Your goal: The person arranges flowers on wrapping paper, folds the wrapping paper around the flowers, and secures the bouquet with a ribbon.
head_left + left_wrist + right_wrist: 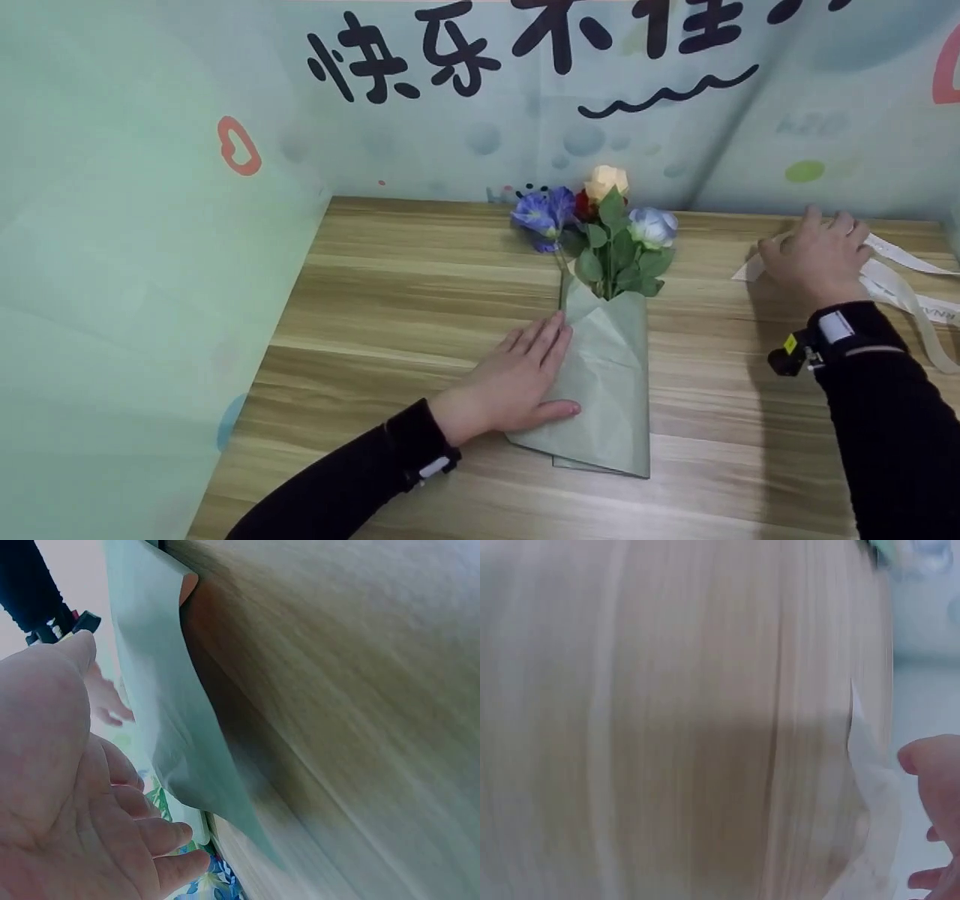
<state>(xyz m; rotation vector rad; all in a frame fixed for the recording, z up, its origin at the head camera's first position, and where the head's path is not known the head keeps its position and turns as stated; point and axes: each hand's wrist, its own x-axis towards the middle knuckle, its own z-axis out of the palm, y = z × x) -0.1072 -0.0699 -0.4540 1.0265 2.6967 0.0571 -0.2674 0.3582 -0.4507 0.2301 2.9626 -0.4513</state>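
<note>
Your left hand [510,382] lies at the left edge of the pale green wrapping paper [607,375], its fingers nearly straight and close together, pointing towards the flowers, with the thumb spread wide across the lower part of the sheet. The paper sits near the middle of the wooden table [405,315], folded around the stems; your left wrist view shows one edge raised off the wood. Out of its top, towards the back edge, stand a blue-purple flower [536,217] on the left, a peach rose [607,181] above a partly hidden red bloom [584,205], and a pale blue flower [652,227] on the right, with green leaves [613,210] between them. Your right hand [819,259] is well apart from the bouquet, over the white ribbon [889,281] at the back right. Its thumb and fingers are spread and loosely bent; whether they touch the ribbon you cannot tell.
</note>
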